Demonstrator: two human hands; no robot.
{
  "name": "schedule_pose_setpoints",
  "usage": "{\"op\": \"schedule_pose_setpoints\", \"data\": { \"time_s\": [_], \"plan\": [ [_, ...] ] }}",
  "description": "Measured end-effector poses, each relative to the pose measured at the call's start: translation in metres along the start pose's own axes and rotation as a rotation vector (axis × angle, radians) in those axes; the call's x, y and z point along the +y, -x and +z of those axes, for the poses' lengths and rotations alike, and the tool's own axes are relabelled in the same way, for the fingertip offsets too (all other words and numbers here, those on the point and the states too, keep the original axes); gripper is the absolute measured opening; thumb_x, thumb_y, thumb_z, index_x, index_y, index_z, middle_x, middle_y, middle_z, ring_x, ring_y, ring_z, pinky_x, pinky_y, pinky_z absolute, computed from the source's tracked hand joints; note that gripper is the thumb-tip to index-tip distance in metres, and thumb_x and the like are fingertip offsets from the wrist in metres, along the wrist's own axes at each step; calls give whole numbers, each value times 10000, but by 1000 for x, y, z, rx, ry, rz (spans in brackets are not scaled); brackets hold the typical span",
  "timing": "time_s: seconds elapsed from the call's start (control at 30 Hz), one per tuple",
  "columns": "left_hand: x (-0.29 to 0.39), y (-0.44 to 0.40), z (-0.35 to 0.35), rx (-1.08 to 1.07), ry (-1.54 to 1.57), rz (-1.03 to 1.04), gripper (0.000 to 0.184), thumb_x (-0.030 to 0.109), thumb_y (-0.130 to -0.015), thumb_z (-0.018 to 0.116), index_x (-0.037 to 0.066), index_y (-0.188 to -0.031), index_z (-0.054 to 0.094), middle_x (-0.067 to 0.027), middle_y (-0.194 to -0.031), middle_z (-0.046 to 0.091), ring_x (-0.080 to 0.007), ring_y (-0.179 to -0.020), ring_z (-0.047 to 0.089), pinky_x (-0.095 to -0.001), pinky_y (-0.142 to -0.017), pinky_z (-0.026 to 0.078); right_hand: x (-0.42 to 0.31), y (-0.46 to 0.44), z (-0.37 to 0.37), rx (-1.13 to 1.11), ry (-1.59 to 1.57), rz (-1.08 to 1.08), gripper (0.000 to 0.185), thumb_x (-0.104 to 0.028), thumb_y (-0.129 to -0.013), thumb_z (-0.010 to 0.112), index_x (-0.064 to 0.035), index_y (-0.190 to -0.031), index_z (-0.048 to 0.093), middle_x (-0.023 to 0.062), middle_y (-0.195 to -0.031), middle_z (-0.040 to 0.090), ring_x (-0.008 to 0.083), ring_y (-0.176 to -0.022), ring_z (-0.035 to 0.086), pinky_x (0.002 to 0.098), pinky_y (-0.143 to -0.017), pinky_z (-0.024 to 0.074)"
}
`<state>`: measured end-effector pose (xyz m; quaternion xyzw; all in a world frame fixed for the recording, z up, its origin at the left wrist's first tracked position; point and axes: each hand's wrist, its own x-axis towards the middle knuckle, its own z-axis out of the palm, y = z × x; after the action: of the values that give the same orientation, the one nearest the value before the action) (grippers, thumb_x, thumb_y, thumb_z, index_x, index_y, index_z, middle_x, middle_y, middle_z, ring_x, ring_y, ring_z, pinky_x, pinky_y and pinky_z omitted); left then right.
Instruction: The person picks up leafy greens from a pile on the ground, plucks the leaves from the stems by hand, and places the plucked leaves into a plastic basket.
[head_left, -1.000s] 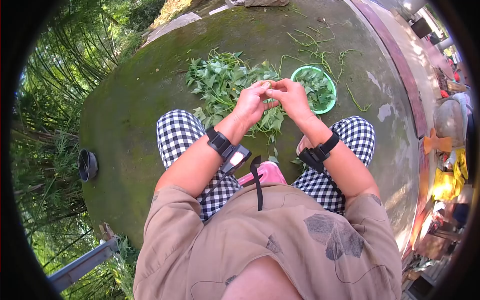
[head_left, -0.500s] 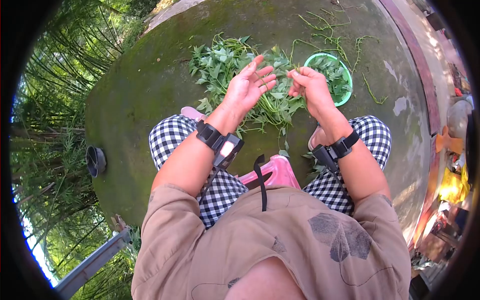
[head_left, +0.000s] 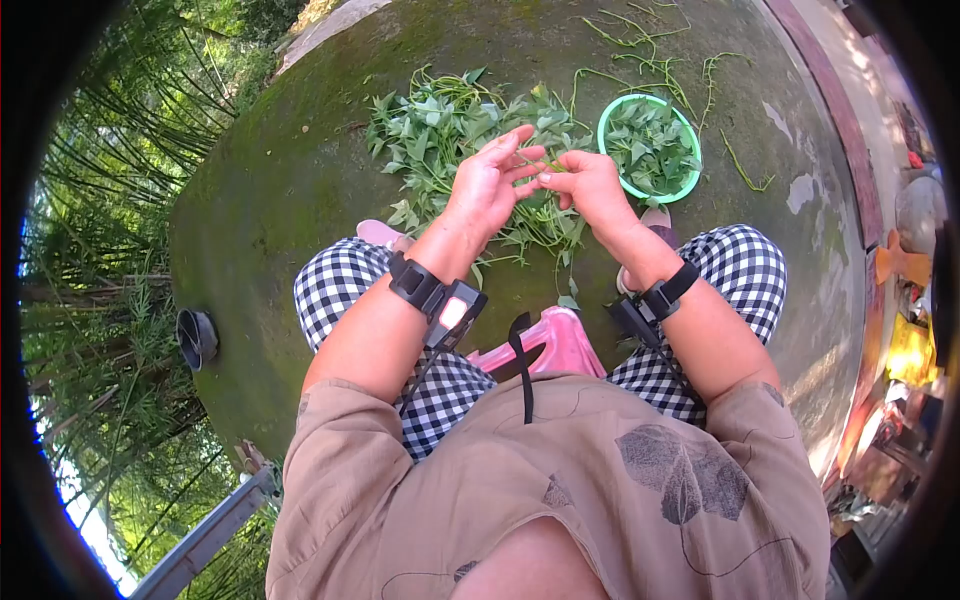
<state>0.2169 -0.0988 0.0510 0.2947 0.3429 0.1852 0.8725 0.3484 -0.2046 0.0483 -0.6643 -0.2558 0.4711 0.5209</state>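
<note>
Head view: greenery (head_left: 120,220) borders mossy ground (head_left: 270,190) strewn with leafy stems (head_left: 432,130).

A muted mid-green is shown by the heaped leaves (head_left: 430,135), and a lighter yellow-green is carried by the loose stems (head_left: 655,68). The basin (head_left: 645,98) is rimmed in bright mint. The ground (head_left: 260,200) is mottled in moss green and brown, with grey towards the right. The trousers (head_left: 340,285) are checked in black and white. The tan shirt (head_left: 440,490) is printed with charcoal leaf shapes (head_left: 680,470) and thin dark lines. Pink is seen on the stool (head_left: 568,335), black on the wrist straps (head_left: 418,285), yellow on the bag (head_left: 910,350).
</note>
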Motion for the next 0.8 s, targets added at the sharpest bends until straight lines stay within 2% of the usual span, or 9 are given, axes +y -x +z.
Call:
{"op": "schedule_pose_setpoints", "data": {
  "time_s": [0.13, 0.23, 0.27, 0.37, 0.4, 0.5, 0.63, 0.7, 0.8],
  "plan": [
    [0, -4, -10, 225, -554, 59, 218, 213, -880, 622, 79, -1037, 692, -100, -1069, 621, -236, -1018, 556, -377, -856, 459, 9, -11, -16, 32, 175, -30, 167, -157, -738, 762, -17, -803, 697, 42, -642, 624, 110, -562, 536, 291, -543, 437],
    [-6, 2, -6, 278, -1482, 805, 128, 151, -766, 669, 82, -861, 719, -68, -884, 598, -244, -901, 552, -368, -817, 445, 11, -13, -22, 6, 416, -75, 221, -190, -712, 770, -10, -814, 695, 88, -652, 636, 163, -586, 572, 337, -580, 453],
    [-6, 3, -3, 244, -1614, 979, 120, 128, -704, 666, 79, -806, 705, -77, -775, 548, -266, -832, 535, -372, -797, 429, 11, -11, -23, -2, 434, -71, 235, -200, -700, 771, -10, -815, 694, 104, -657, 633, 184, -592, 577, 348, -587, 455],
    [-12, 6, 0, 2, -1640, 823, 84, 154, -712, 645, 90, -744, 689, -76, -779, 605, -286, -871, 557, -413, -780, 442, 1, -3, -22, -17, 489, -78, 267, -221, -669, 773, -14, -816, 692, 140, -669, 630, 238, -609, 588, 371, -605, 460],
    [-14, 5, 0, -68, -1444, 761, 105, 160, -728, 623, 70, -731, 677, -93, -764, 630, -290, -810, 599, -428, -719, 464, 1, -2, -22, -17, 507, -92, 269, -223, -662, 772, -16, -814, 692, 145, -673, 630, 249, -614, 589, 373, -607, 462],
    [-16, 4, 0, -96, -1380, 632, 120, 158, -734, 615, 46, -731, 658, -124, -735, 637, -313, -728, 620, -442, -659, 482, 0, -1, -24, -12, 523, -104, 265, -219, -655, 768, -15, -803, 686, 161, -687, 630, 273, -628, 590, 383, -609, 461],
    [-19, 1, -3, -111, -1528, 824, 136, 125, -740, 619, 3, -782, 662, -140, -720, 625, -282, -643, 617, -390, -611, 496, -2, 1, -25, -2, 565, -186, 251, -212, -658, 762, -9, -771, 666, 165, -689, 625, 284, -623, 581, 394, -600, 449],
    [-22, 3, -2, -115, -1599, 844, 138, 121, -736, 618, -1, -785, 656, -154, -718, 626, -279, -630, 616, -384, -605, 496, 2, 0, -23, -11, 589, -215, 252, -202, -665, 760, 4, -760, 649, 162, -671, 611, 272, -611, 579, 392, -589, 441],
    [-21, 4, 0, -64, -1387, 732, 121, 106, -752, 610, -4, -783, 651, -122, -654, 629, -237, -560, 603, -349, -547, 482, 0, 1, -20, -21, 480, -144, 255, -187, -672, 758, 18, -761, 635, 149, -643, 590, 240, -610, 584, 387, -582, 436]
  ]
}}
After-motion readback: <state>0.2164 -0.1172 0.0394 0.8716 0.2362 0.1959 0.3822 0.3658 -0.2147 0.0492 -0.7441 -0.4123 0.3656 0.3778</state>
